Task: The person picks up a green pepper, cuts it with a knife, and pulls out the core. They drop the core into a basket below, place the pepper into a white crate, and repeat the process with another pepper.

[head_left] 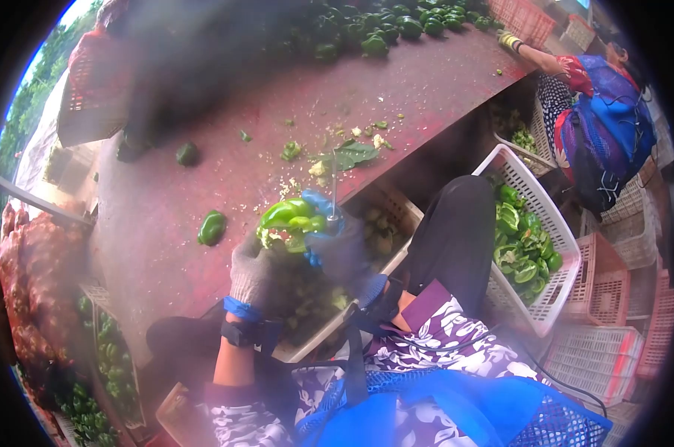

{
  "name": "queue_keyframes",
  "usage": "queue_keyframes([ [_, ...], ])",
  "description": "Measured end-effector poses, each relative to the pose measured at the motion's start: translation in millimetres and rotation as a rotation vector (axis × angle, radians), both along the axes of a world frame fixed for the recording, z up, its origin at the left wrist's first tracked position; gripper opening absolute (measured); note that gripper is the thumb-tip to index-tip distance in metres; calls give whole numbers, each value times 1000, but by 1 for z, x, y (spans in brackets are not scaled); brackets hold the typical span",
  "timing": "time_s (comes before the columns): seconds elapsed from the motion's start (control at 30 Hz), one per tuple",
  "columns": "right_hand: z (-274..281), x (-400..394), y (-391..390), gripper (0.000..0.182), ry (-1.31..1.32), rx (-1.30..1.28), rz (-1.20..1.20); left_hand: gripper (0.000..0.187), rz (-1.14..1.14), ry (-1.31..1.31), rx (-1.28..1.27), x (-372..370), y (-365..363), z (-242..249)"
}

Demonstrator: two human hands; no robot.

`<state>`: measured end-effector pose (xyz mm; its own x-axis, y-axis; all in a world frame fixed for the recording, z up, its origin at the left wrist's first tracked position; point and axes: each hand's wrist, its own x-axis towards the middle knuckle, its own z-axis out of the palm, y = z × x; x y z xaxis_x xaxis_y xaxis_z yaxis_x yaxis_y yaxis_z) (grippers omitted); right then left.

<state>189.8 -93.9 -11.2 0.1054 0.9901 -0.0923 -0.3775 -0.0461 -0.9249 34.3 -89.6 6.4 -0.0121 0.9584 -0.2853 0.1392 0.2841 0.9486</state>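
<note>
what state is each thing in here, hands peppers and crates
left hand: gloved, gripping the green pepper from below
right hand: gloved, closed on a coring tool
green pepper: cut open, held over the table edge
coring tool: upright, at the pepper
whole pepper: uncut, lying loose on the red table
white crate: partly filled with cut peppers
crate under the hands: holding scraps
pink crates: stacked; contents unclear

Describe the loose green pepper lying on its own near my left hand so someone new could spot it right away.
Start at the dark red table filling the middle of the view. Above the gloved left hand lies a single whole green pepper. Unlike the cut pepper held between both hands, it is intact, touched by nothing, with bare table all around it.
</note>
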Motion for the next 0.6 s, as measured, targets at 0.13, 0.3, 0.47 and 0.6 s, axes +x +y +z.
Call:
queue_keyframes([
  [0.13, -2, 5, -14, 59, -144, 52, 20, 32, 30, 190, 76, 17, -6, 7],
  [0.3, 6, 18, -29, 56, -478, 358, -20, 38, 102, 441, 283, -10, 9, -55],
  [0.47, 7, 48, -15, 44, 181, 212, 43, 44, -253, 578, 137, 10, -17, -2],
  [0.6, 32, 113, -5, 41, 859, 0, 287, 50, -132, 564, 256, -21, 6, -13],
])
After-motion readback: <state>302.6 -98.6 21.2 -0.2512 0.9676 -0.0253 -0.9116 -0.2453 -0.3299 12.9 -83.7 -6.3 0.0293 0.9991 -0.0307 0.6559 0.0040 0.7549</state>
